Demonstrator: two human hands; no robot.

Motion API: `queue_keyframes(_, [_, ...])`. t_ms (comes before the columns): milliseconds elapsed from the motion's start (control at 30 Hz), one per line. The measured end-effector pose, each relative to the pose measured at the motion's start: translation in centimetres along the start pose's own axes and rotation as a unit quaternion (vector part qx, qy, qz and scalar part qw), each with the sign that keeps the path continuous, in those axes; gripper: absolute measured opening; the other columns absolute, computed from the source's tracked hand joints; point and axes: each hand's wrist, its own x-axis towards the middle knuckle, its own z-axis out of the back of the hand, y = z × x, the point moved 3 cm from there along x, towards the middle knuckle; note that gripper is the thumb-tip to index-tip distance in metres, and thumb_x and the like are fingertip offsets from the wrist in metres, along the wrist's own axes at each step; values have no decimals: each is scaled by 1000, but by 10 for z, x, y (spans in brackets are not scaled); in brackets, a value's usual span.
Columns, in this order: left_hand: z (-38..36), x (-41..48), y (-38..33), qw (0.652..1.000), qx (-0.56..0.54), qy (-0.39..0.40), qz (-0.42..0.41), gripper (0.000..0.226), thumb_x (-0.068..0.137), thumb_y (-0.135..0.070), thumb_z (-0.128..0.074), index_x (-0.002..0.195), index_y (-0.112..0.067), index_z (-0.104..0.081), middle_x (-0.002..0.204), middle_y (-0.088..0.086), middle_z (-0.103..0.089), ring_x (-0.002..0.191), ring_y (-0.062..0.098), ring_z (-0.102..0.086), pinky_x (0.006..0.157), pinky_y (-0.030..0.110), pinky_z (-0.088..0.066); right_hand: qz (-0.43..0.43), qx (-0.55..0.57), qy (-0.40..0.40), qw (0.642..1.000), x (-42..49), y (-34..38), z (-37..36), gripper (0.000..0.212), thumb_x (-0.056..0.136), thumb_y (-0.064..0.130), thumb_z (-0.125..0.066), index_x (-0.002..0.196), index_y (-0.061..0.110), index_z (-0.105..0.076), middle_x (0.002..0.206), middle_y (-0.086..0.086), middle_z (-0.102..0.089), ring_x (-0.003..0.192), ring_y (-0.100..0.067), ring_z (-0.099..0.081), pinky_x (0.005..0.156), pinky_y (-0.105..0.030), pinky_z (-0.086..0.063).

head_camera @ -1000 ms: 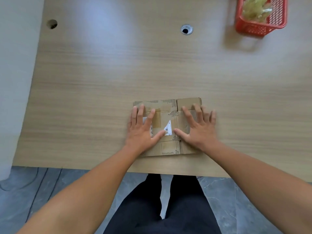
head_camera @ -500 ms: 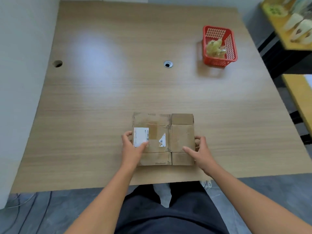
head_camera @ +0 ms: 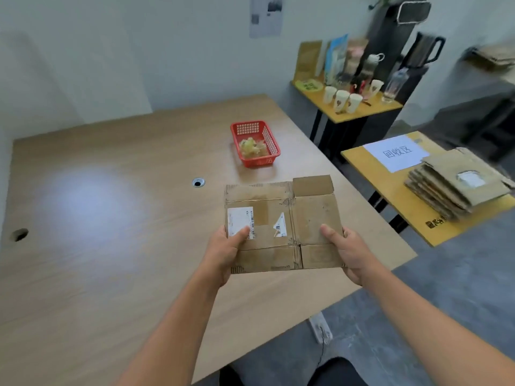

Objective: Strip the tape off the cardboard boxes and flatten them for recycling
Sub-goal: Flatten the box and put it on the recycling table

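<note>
You hold the flattened box mid-frame above the table, left hand and right hand pinching its near corners. Flattening looks done; next, carry it to the stack at right.

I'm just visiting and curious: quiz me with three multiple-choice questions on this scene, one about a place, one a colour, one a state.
1. Where does the cardboard stack lie? A. yellow side table B. shelf C. floor
2. What colour is the basket? A. blue B. red C. green
3. How is the box? A. standing assembled B. flattened, gripped at both sides C. lying untouched
Answers: A, it rests beside the white sign; B, its mesh is red; B, left hand and right hand grip its edges.
</note>
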Motion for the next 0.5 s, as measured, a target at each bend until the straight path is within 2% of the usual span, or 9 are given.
queue_keyframes(167, [-106,-5,3,998,24,50,-27,23,95,-27,-71,118,-22,-67,104,1,-78,88,23,-77,62,40,-60,47,26,-59,997,-24,20,97,42,89,38,-71,123,13,-66,110,-10,-77,99,-27,-76,69,-38,-63])
queue_keyframes(333, [-250,-25,15,990,62,105,-73,20,97,-27,-69,117,-28,-67,106,-4,-78,92,21,-76,65,46,-62,80,60,-140,985,-53,34,232,29,96,34,-69,120,17,-65,107,-5,-78,98,-23,-75,72,-39,-61])
queue_keyframes(500, [-395,-43,38,975,106,167,-101,24,96,-34,-69,120,-29,-65,110,-6,-77,97,20,-75,74,53,-63,100,106,-180,973,-88,40,373,40,91,38,-72,123,16,-65,113,-7,-77,104,-25,-74,79,-41,-62])
